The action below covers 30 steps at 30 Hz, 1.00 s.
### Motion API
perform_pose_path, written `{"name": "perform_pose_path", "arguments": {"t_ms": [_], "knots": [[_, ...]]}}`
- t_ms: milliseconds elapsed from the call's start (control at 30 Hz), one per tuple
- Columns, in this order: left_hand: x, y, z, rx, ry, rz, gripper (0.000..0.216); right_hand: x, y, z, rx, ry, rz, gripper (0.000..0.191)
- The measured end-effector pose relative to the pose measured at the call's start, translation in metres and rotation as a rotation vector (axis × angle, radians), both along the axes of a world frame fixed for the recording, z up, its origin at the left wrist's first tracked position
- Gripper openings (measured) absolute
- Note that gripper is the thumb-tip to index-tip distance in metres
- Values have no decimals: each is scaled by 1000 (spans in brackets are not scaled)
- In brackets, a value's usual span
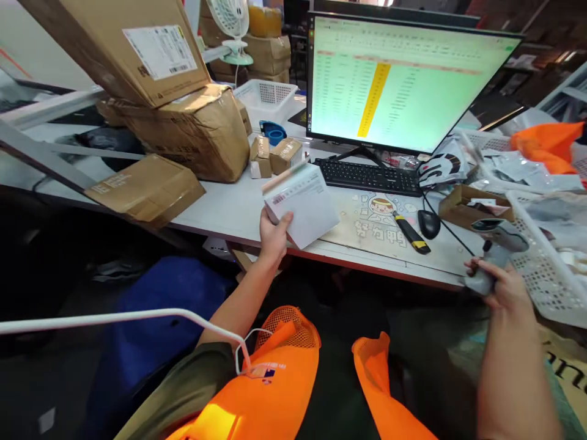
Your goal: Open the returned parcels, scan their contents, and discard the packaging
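My left hand (274,235) grips a white flat box (305,205) by its near left corner, thumb on top. The box is tilted over the desk's front edge, and small print and a reddish label mark show near its upper left. At the right, my right hand (502,284) is closed around a grey barcode scanner (498,241), slightly blurred, beside a white basket. A black cable runs across the desk towards that hand. Part of the scanner is hidden by my fingers.
A monitor (408,85) showing a spreadsheet stands behind a keyboard (369,176). A mouse (428,223) and a yellow-black utility knife (411,234) lie on the mat. Cardboard boxes (192,128) are stacked left. A white basket (545,269) stands right; a white cable (137,315) crosses low left.
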<state>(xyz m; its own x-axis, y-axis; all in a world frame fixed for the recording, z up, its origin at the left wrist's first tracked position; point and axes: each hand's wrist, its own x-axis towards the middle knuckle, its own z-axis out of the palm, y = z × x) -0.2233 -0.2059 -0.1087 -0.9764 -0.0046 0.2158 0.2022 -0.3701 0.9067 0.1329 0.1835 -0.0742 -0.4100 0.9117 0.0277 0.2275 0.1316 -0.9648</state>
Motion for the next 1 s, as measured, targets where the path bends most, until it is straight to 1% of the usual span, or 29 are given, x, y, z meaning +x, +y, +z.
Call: {"name": "perform_pose_path", "arguments": {"t_ms": [33, 67, 100, 133, 200, 267, 333, 400, 467, 533, 567, 633, 667, 733, 767, 800, 833, 900, 933, 967, 1000], "knots": [[3, 4, 0, -88, 50, 27, 84, -5, -23, 5, -128, 80, 71, 37], [7, 10, 1, -172, 99, 53, 87, -12, -48, 11, -215, 108, 141, 39], [11, 18, 1, -243, 142, 74, 91, -21, -74, 16, -244, 85, 212, 39], [16, 27, 2, -295, 174, 88, 94, -32, -100, 21, -234, 47, 275, 41], [27, 47, 3, -351, 199, 93, 95, -59, -147, 28, -117, -3, 359, 45], [37, 65, 4, -389, 192, 71, 92, -84, -180, 33, 10, 4, 443, 46], [43, 77, 4, -428, 183, 46, 89, -100, -198, 35, 97, 13, 493, 44], [45, 80, 2, -455, 180, 38, 88, -102, -201, 35, 134, -6, 506, 44], [40, 74, -2, -444, 178, 59, 88, -94, -190, 33, 143, -45, 455, 46], [29, 57, -8, -388, 166, 97, 91, -80, -162, 27, 139, -111, 322, 52], [21, 45, -12, -353, 160, 119, 93, -72, -142, 23, 130, -147, 230, 55], [3, 16, -20, -302, 152, 176, 98, -56, -93, 13, 86, -216, 62, 60], [-7, 0, -24, -299, 153, 212, 100, -49, -66, 8, 45, -239, 9, 59], [-27, -31, -31, -341, 168, 307, 105, -33, -13, -3, -20, -307, -37, 49], [-35, -43, -34, -379, 177, 353, 107, -25, 9, -8, -8, -371, -56, 42], [-42, -54, -37, -421, 183, 392, 109, -18, 27, -12, 36, -462, -79, 37], [-47, -61, -41, -470, 182, 423, 111, -12, 40, -16, 116, -570, -114, 35], [-52, -68, -49, -576, 145, 465, 111, -10, 49, -19, 356, -763, -236, 40], [-53, -68, -55, -621, 114, 470, 110, -16, 47, -18, 478, -811, -287, 45], [-54, -67, -60, -660, 88, 448, 109, -29, 41, -17, 582, -815, -302, 49], [-54, -65, -66, -693, 73, 398, 108, -49, 34, -15, 659, -784, -261, 51]]}}
